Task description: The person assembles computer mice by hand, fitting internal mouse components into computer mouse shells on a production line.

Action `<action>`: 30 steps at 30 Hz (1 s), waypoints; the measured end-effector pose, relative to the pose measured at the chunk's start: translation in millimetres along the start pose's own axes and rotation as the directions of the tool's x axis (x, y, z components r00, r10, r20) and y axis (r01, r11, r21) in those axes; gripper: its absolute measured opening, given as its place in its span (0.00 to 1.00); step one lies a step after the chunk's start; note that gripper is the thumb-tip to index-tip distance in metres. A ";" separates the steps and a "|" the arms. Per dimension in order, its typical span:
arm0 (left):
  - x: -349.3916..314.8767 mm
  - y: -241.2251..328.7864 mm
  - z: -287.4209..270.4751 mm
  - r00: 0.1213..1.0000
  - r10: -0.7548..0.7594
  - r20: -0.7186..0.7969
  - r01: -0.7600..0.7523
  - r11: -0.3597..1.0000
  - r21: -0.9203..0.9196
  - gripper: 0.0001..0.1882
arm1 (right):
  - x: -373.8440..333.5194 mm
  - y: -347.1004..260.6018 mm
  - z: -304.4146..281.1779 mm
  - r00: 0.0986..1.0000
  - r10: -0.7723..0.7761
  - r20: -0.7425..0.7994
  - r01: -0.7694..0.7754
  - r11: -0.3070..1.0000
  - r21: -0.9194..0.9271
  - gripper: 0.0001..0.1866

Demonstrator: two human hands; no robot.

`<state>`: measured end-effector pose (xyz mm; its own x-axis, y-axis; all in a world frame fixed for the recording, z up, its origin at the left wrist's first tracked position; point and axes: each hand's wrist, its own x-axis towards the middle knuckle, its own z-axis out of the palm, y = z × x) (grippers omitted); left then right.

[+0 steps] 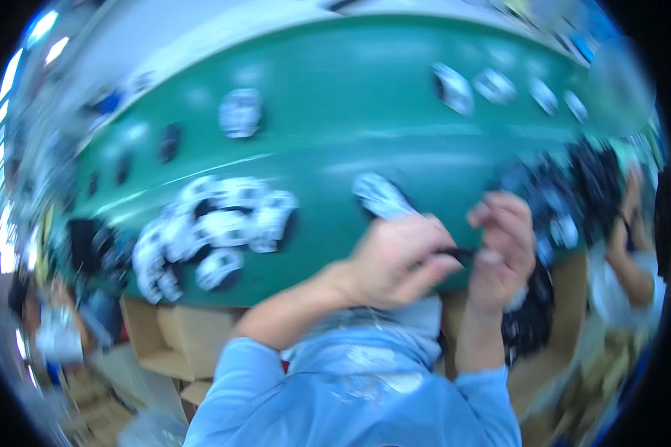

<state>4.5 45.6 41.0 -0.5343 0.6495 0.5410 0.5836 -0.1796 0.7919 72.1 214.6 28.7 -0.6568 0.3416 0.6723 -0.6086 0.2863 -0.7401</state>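
Both hands are held close together over the near edge of the green table [328, 97]. My left hand [399, 257] is closed, its thumb and fingers pinched on a small dark strip [458, 254]. My right hand [505, 242] has its fingers curled, and its thumb side meets the other end of that strip. Motion blur hides the strip's exact kind. Just beyond my left hand lies a white-and-black elongated piece [380, 194], partly covered by the hand. Left of my forearm is a heap of white-and-black pieces [227, 223].
Dark items [544, 190] are piled to the right. Several white pieces [494, 86] and dark pieces [170, 141] stand in rows farther back. Cardboard boxes [190, 339] sit below the table's near edge. Other people work at either side, one person's arm [626, 238] at right.
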 end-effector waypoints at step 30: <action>-79.9 -24.8 -17.4 0.867 -0.387 -0.315 0.401 0.916 -0.021 0.08 | -85.7 27.2 55.7 0.892 0.435 0.126 -0.422 0.899 -0.120 0.08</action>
<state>22.1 -14.8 -16.9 -0.8815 0.3994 0.2518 0.3072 0.0803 0.9482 87.1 143.3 -47.9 -0.9064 0.3164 0.2800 -0.2168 0.2206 -0.9510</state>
